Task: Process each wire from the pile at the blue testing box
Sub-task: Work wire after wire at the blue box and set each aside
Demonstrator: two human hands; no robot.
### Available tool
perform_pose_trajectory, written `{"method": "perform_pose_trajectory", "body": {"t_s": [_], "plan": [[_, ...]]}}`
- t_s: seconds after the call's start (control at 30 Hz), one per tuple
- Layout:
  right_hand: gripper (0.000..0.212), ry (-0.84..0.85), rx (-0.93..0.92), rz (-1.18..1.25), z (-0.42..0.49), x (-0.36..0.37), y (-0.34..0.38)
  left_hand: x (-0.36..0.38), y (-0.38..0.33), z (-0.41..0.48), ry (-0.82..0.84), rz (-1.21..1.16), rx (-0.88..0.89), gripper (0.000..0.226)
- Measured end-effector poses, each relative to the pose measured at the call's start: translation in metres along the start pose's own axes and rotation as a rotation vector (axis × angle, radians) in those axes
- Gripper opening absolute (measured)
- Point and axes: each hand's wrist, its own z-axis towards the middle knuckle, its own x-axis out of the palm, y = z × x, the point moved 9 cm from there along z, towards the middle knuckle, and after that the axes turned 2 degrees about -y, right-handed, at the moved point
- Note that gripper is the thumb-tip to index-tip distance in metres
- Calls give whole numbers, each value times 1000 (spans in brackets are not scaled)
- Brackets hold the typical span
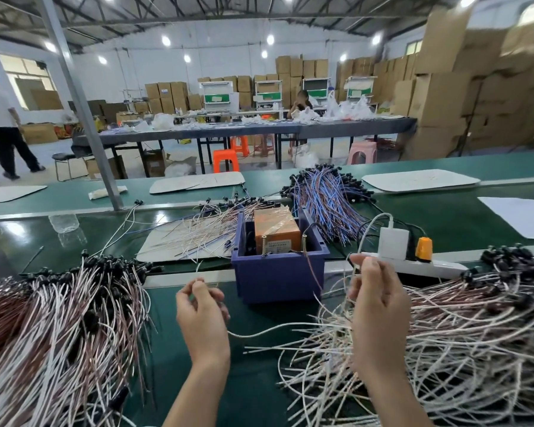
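A worker's left hand [202, 315] is pinching a white wire [259, 334] just before the blue testing box [278, 272] on the green tabletop [253, 380], while the right hand [378, 306], fingers curled, is gripping strands [348, 299] over the wire pile [460, 349] at right.

Identified as a factory assembly hall by steel roof trusses [179, 16] overhead, cardboard cartons [438, 97] stacked high along the walls, long work tables [336, 126] with plastic stools [225, 160], and a green bench [253, 380] loaded with bundled wire piles [330, 201] around a blue testing box [278, 278] and power strip [426, 266]
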Motion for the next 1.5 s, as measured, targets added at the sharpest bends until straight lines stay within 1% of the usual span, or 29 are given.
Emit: {"method": "perform_pose_trajectory", "body": {"t_s": [0.03,0.1,0.2,0.3,0.37,0.43,0.47,0.53,0.6,0.7,0.77,0.8,0.87,0.97,1.07,1.2,1.27,1.33,1.4,1.43,1.5], "plan": [[28,-33,-22,-2,9,-12,8,-2,4,2,-10,-10,-29,12],[25,-98,-69,-81,31,-38,23,-2,11,3,-15,-17,-77,12],[24,-137,-107,-252,62,-71,36,7,16,-1,44,8,-123,7],[28,-120,-162,-463,83,-94,48,21,18,-11,148,72,-152,8],[30,-110,-216,-650,89,-102,56,26,16,-18,201,131,-148,10],[28,-133,-305,-847,89,-103,65,29,12,-23,244,198,-117,11],[26,-148,-361,-908,86,-99,70,30,9,-24,268,239,-98,11],[21,-141,-458,-908,74,-83,76,30,1,-19,317,357,-42,10],[20,-68,-526,-804,53,-56,75,23,-9,-5,354,568,61,9],[25,136,-544,-695,11,-3,54,5,-22,25,367,1010,240,25],[22,282,-515,-715,-16,28,26,-12,-26,48,334,1336,336,35],[22,332,-499,-725,-28,37,11,-22,-27,59,314,1445,354,39],[21,368,-481,-770,-43,44,-16,-42,-27,80,289,1531,345,41],[22,376,-483,-850,-50,43,-38,-58,-26,103,292,1533,336,38],[20,361,-512,-868,-48,43,-41,-55,-25,115,302,1574,320,38],[22,351,-544,-895,-48,43,-40,-49,-21,123,274,1739,264,30],[23,337,-542,-882,-48,41,-39,-50,-21,126,214,1734,215,29],[23,333,-537,-869,-48,41,-39,-56,-25,130,123,1595,129,27],[24,337,-521,-860,-48,40,-39,-61,-34,130,59,1270,27,27],[26,343,-511,-857,-48,40,-39,-58,-41,126,56,1074,15,30],[27,356,-483,-836,-48,40,-38,-48,-61,104,74,709,57,33]]}}
